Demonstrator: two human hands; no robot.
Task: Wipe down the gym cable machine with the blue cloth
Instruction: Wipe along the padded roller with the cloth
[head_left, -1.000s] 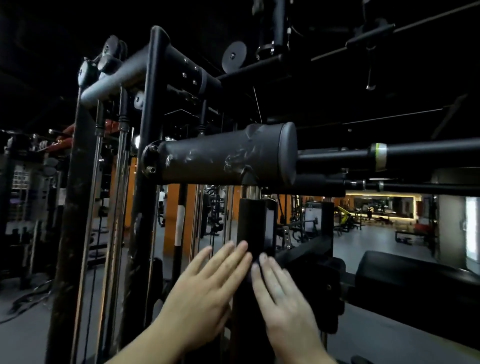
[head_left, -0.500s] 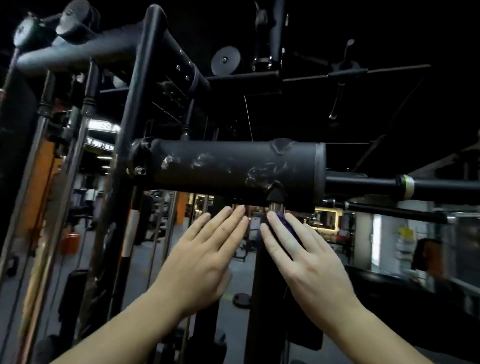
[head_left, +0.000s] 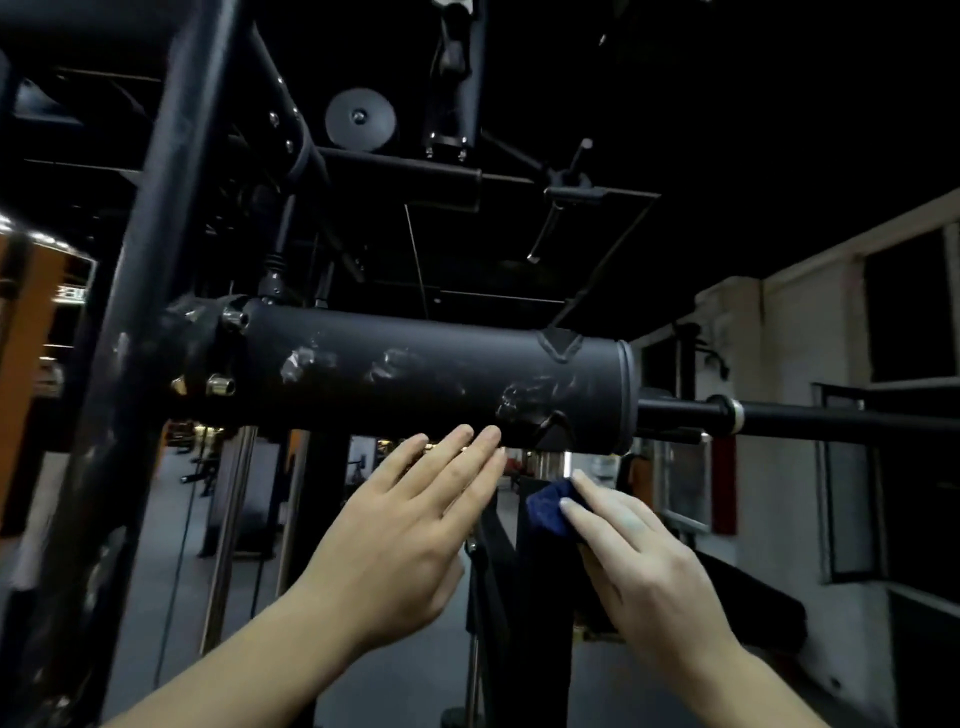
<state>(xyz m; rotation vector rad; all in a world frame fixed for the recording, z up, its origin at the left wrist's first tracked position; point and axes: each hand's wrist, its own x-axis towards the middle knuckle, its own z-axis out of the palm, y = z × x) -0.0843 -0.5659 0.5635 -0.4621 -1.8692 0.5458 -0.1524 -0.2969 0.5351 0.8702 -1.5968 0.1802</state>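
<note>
The black cable machine fills the view, with a worn padded roller (head_left: 426, 379) lying crosswise at the middle. Under it stands a black upright post (head_left: 540, 587) topped by a chrome collar (head_left: 550, 464). My right hand (head_left: 634, 551) presses the blue cloth (head_left: 548, 512) flat against the post just below the collar, fingers straight; most of the cloth is hidden under the palm. My left hand (head_left: 410, 535) is raised beside it with straight fingers, fingertips just under the roller, holding nothing.
A thick black frame upright (head_left: 140, 332) rises at the left. A thin black bar (head_left: 810, 415) sticks out to the right of the roller. Pulleys and crossbars hang overhead. A white wall with dark windows stands at the right.
Both hands have risen along the post toward the roller. The view has tilted upward and drawn closer. More of the blue cloth shows past my right fingertips.
</note>
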